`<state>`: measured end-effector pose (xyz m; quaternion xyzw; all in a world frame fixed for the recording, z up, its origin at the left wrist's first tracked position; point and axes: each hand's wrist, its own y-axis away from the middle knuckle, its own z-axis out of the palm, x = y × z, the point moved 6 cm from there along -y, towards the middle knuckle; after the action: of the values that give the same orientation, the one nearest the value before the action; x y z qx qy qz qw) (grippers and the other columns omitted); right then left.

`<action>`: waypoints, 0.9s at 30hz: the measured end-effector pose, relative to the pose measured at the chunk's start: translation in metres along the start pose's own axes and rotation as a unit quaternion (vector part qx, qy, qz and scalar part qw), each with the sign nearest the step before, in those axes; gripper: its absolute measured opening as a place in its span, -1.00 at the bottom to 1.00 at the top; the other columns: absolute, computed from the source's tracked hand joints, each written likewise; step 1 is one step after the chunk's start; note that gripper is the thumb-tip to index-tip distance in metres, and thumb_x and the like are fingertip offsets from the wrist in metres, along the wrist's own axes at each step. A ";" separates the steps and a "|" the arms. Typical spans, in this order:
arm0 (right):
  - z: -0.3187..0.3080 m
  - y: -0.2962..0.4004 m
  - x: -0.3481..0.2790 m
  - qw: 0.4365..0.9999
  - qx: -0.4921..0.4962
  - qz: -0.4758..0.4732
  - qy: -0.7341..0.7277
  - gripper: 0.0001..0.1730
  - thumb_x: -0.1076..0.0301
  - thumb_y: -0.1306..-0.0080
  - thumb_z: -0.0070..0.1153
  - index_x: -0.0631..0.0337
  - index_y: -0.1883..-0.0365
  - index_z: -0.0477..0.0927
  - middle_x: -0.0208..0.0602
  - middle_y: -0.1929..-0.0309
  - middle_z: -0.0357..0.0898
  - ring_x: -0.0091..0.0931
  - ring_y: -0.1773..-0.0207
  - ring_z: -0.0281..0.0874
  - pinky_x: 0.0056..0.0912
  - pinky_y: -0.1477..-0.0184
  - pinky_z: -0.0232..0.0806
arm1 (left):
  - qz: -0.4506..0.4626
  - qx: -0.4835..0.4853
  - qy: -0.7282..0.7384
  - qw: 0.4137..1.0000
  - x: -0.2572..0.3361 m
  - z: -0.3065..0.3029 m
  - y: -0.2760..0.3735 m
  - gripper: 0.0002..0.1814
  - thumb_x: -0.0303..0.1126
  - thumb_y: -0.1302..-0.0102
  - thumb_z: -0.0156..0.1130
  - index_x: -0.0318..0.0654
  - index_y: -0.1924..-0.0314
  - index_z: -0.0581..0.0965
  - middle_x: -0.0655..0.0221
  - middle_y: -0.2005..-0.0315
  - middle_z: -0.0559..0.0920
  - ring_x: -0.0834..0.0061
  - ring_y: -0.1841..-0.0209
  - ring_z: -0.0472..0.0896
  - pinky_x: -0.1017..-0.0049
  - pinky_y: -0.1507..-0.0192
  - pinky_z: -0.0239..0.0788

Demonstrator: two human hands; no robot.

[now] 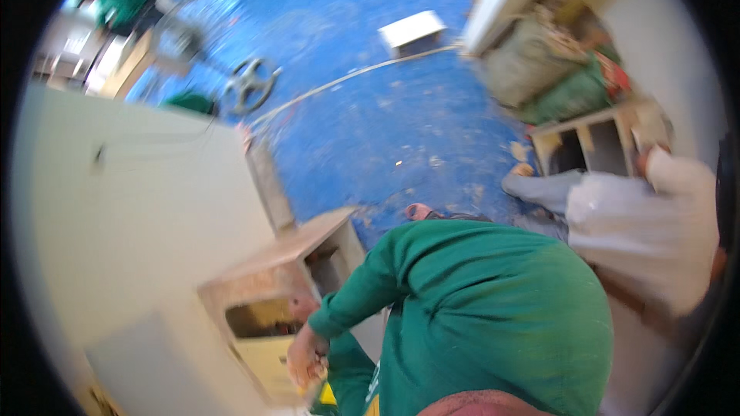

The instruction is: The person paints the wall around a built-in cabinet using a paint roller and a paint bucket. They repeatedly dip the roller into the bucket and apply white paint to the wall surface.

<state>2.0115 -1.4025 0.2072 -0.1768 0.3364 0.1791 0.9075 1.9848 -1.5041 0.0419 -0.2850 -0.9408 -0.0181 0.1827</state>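
A green sleeve runs across the lower middle to my right hand (305,355), which hangs bent beside the front of a worn wooden cabinet (254,286). The hand is blurred, its fingers curled near something small and yellow; whether it grips this cannot be told. A second green sleeve (350,367) lies just below, its hand mostly hidden or merged with the right hand. The cabinet has an oval-cornered opening (263,318) in a yellowish front and another opening in its side.
A person in pale clothing (636,231) crouches at right by a small wooden cabinet (598,147) and stuffed sacks (540,72). Blue floor (376,127) bears a white stool-like object (411,30), a cord and a wheel-shaped metal part (251,85). Another person in green (124,8) bends at upper left.
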 end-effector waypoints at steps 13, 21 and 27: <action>-0.005 0.030 -0.022 0.955 0.025 0.038 -0.293 -0.64 0.29 -0.62 0.04 0.09 -0.32 0.41 -0.21 0.21 0.50 -0.70 0.66 0.27 -0.74 0.75 0.13 | 0.008 0.126 0.025 0.992 0.005 0.013 0.029 -0.47 0.09 -0.41 0.25 -0.33 0.34 0.63 0.01 0.38 0.66 -0.09 0.26 0.63 0.03 0.19 0.44; -0.064 0.059 -0.046 0.942 0.048 0.019 -0.331 -0.50 0.21 -0.59 0.09 0.06 -0.42 0.34 -0.20 0.24 0.48 -0.69 0.69 0.21 -0.74 0.76 0.11 | -0.299 0.078 0.413 0.857 0.055 -0.002 0.041 -0.60 -0.09 -0.40 0.25 -0.28 0.01 0.63 0.18 0.08 0.69 0.22 -0.14 0.63 0.14 -0.12 0.51; -0.145 0.068 -0.103 0.952 0.142 0.003 -0.270 -0.43 0.08 -0.56 0.13 0.05 -0.43 0.34 -0.24 0.33 0.48 -0.68 0.71 0.20 -0.68 0.76 0.06 | -0.022 0.004 0.048 0.999 0.024 -0.002 0.020 -0.41 0.15 -0.46 0.07 -0.32 0.19 0.67 0.00 0.12 0.70 -0.02 -0.05 0.64 0.02 -0.16 0.40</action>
<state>1.8284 -1.4280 0.1597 0.0100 0.1017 0.1732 0.9796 1.9775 -1.4744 0.0506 -0.2626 -0.9370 -0.0318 0.2283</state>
